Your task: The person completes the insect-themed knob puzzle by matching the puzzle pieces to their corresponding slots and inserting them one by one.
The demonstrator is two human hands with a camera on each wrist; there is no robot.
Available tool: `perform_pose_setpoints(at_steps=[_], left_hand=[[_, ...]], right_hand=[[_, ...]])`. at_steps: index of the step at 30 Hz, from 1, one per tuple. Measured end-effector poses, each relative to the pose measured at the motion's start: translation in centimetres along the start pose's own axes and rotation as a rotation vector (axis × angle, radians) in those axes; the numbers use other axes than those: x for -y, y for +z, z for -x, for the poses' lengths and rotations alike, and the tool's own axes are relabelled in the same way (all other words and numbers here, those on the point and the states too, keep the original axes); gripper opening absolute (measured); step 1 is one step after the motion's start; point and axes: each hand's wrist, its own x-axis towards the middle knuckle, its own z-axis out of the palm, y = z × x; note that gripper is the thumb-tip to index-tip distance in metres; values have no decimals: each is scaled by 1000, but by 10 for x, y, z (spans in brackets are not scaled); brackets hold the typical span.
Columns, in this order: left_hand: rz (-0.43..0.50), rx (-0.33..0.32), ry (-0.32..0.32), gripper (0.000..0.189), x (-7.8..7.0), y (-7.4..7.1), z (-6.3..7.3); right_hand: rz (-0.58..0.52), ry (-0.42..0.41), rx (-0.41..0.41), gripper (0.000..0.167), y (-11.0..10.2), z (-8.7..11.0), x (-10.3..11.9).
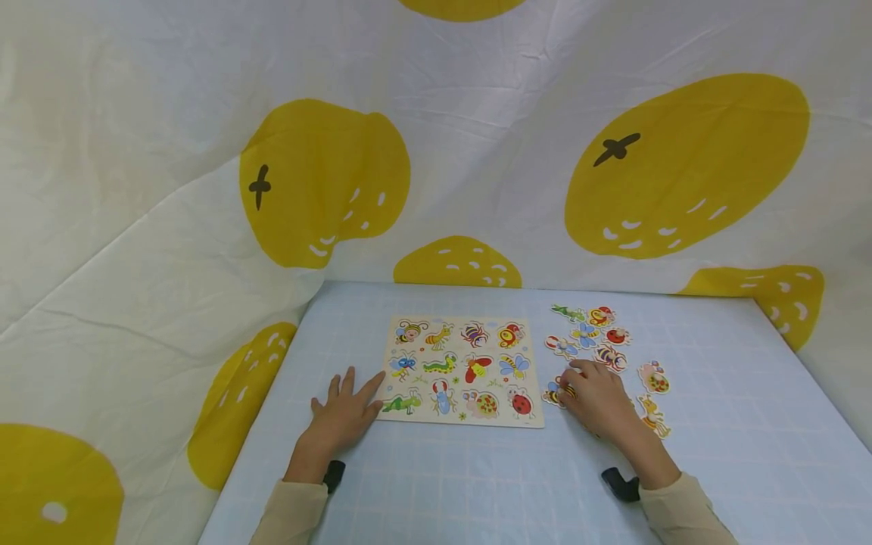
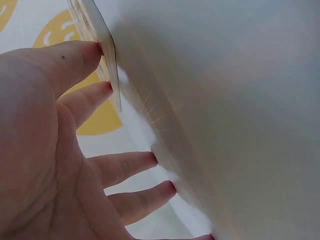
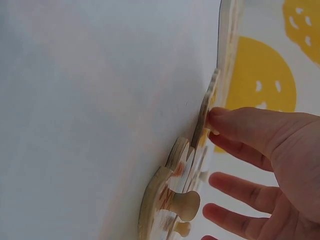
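No legible lettering, brand, number or sign, on puzzle board (image 1: 500, 419), loose insect pieces (image 1: 655, 378), or yellow-patterned cloth (image 1: 463, 151).

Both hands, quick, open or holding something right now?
Left hand: open, touching the puzzle board.
Right hand: pinching a bee piece.

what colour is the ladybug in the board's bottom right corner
The ladybug is red with dark spots; the head view shows it best.

Yellow-and-black striped insect piece (image 1: 555, 392) just right of the pale, insect-printed puzzle board (image 1: 503, 415)
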Motion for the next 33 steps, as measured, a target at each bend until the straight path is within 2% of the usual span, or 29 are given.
perform_pose_setpoints(at_steps=[20,33], left_hand=[[-6,-1,4,59,0,1,-2],[5,-3,3,59,0,1,-1]], right_hand=[[10,-5,8,10,3,-2,-1],[16,-18,-8,9,-5,-2,6]])
